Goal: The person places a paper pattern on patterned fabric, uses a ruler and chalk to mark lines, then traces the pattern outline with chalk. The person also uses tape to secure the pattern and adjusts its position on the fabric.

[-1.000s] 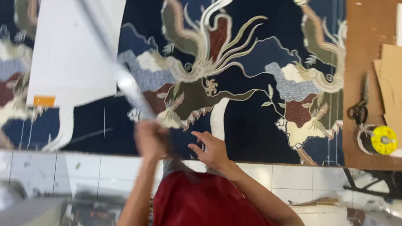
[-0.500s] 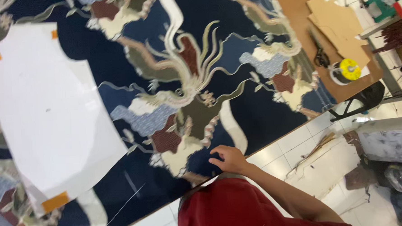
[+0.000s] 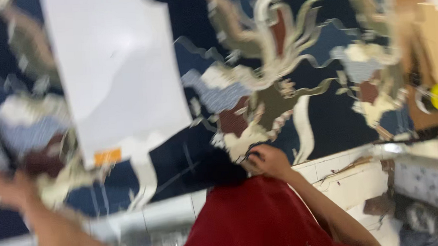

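A dark navy fabric with cream, olive and maroon dragon patterning (image 3: 286, 85) covers the frame, a white paper pattern sheet with an orange tape tab (image 3: 113, 73) lying on it upper left. The right hand (image 3: 267, 160), lower centre, rests on the fabric's near edge, fingers curled together, touching it. The left hand (image 3: 7, 189), at the left edge, is raised and blurred; its grip cannot be told.

left hand (image 3: 7, 189) motion-blurred, its grip unclear, white sheet (image 3: 113, 68) cropped above
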